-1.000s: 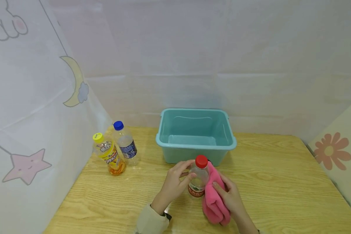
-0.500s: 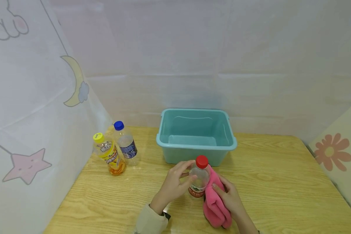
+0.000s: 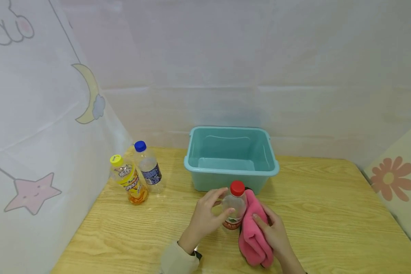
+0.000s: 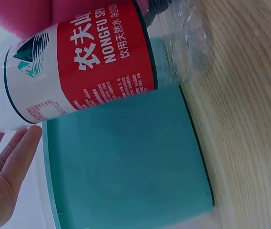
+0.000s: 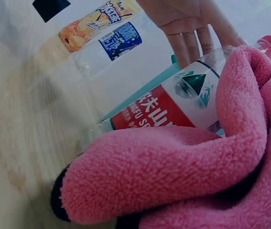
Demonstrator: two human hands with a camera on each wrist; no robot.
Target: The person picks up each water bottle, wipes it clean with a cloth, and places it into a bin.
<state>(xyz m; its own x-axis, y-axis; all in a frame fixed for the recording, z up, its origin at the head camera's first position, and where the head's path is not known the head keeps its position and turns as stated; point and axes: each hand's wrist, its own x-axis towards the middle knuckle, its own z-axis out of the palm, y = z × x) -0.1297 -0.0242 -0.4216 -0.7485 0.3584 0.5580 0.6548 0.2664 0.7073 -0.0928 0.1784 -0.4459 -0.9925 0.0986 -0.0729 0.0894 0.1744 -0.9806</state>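
A clear plastic water bottle [image 3: 233,207] with a red cap and a red-and-white label stands upright on the table in the head view. My left hand [image 3: 204,215] is at its left side, thumb over the front and fingers fairly straight; in the left wrist view the fingertips [image 4: 28,138] meet the bottle's edge. On the other side, my right hand [image 3: 274,230] grips a folded pink fleecy cloth [image 3: 255,238] with dark edging. The cloth lies against the bottle's right side. From the right wrist view, the cloth [image 5: 173,167] covers part of the label.
Just behind the bottle stands a teal plastic bin [image 3: 231,173]. At the left are a yellow-capped bottle [image 3: 131,184] with orange at its base and a blue-capped clear bottle [image 3: 150,171], side by side. White printed sheets [image 3: 205,68] hang around the wooden table [image 3: 322,213].
The cloth's top has slid slightly up along the bottle since half a second ago. My left thumb has shifted a little across the bottle's front. The other bottles and the bin stay in place.
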